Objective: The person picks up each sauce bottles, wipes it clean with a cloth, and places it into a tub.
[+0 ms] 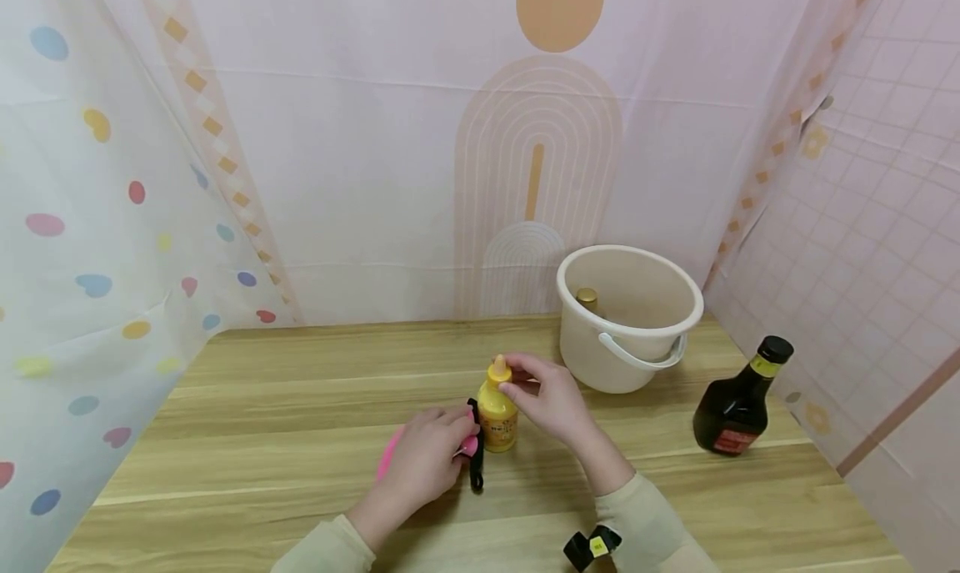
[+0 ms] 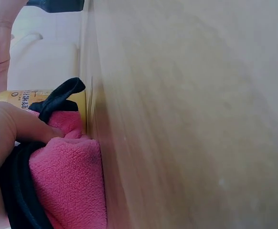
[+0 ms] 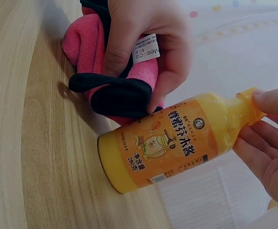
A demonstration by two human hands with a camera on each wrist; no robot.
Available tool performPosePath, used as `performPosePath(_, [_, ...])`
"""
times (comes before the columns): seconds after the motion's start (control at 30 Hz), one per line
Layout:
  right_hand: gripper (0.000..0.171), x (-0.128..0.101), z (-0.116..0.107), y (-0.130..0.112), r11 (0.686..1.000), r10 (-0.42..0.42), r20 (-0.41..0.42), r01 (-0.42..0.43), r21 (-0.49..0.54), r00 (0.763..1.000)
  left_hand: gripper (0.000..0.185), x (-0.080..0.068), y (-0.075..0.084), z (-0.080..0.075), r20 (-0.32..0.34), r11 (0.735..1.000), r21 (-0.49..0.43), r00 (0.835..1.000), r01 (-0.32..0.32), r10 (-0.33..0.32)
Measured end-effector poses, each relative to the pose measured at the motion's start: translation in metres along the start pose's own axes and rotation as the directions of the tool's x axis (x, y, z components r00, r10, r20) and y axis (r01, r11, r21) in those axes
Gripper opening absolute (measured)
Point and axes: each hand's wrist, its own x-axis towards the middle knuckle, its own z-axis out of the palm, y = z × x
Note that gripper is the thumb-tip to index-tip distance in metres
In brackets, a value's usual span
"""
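Note:
A yellow squeeze bottle of mustard sauce (image 1: 498,423) stands upright on the wooden table. My right hand (image 1: 553,399) pinches it at the neck, just under its pointed cap, thumb on the near side. Left of the bottle, my left hand (image 1: 427,452) grips a folded pink cloth (image 2: 72,186) with black trim. In the right wrist view a white tag (image 3: 147,47) sticks out of the cloth beside the left thumb. The cloth's black edge (image 3: 122,98) lies right against the bottle's lower side. Most of the cloth is hidden under the left hand in the head view.
A white bucket (image 1: 588,360) with a handle stands behind the right hand; a gold-capped item (image 1: 587,297) shows inside it. Farther right is a dark sauce bottle (image 1: 731,414) with a black cap. Patterned curtains (image 1: 360,181) hang behind the table and along its sides.

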Motion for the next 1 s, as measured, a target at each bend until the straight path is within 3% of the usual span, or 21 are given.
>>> performPosePath(0.17, [0.033,0.0,0.0,-0.002,1.0,-0.004,-0.002,0.004,-0.016,1.0,0.032,0.001,-0.002,0.004,-0.009,0.999,0.027,1.0,-0.027,0.027])
performPosePath(0.6, [0.033,0.0,0.001,0.001,1.0,-0.002,-0.005,0.002,0.012,1.0,0.037,0.005,0.001,-0.001,0.065,0.996,0.074,0.997,-0.039,0.035])
performPosePath(0.8, [0.035,0.0,0.001,-0.003,1.0,0.005,-0.013,-0.005,-0.008,1.0,0.039,0.006,-0.003,-0.004,0.107,1.0,0.019,0.994,-0.003,0.001])
performPosePath(1.0, [0.035,0.0,0.003,-0.006,0.998,-0.026,-0.023,0.025,-0.057,0.999,0.037,0.005,-0.009,-0.012,0.052,0.998,-0.058,0.999,0.012,-0.009])
